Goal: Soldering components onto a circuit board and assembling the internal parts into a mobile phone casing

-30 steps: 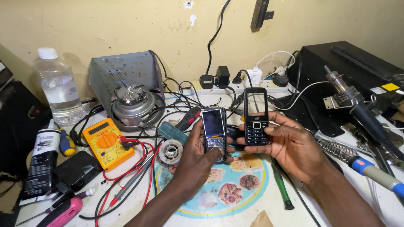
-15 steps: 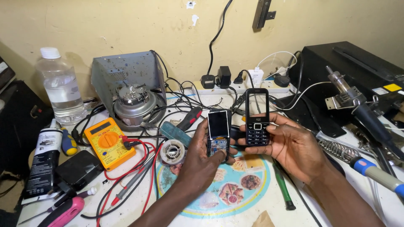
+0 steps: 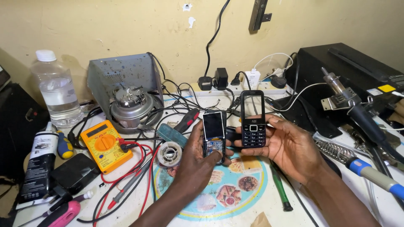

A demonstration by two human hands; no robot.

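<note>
Centrally, the left hand (image 3: 198, 157) holds a bare phone board with a blank upright screen (image 3: 213, 136), its fingers (image 3: 219, 159) clamped round the lower half. Just beside it, not quite touching, the right hand (image 3: 290, 145) grips a black keypad phone housing with an empty display window (image 3: 253, 120), thumb across the keypad edge and fingers closed behind it. Both pieces are held upright above a round printed mat with a yellow rim (image 3: 248, 191) lying on the pale, cluttered tabletop (image 3: 294, 214).

Left of the hands: a spool of solder wire (image 3: 169, 153), an orange multimeter with red and black leads (image 3: 105, 145), a grey metal box (image 3: 122, 75) with a round silver motor part (image 3: 131, 107) in front of it, a clear plastic water bottle with a white cap (image 3: 57, 90), a black-and-white tube (image 3: 37, 168) and a pink-handled tool (image 3: 63, 213).

Right of the hands: a green-handled screwdriver (image 3: 280, 191), a blue-handled soldering iron with a coiled rest (image 3: 357, 162), a hot-air nozzle in its holder (image 3: 343, 94) and a black box-shaped unit (image 3: 353, 71).

Behind, a white power strip with several plugs (image 3: 240, 86) runs along a stained yellowish wall (image 3: 105, 29), where a black cable (image 3: 214, 35) hangs down.
</note>
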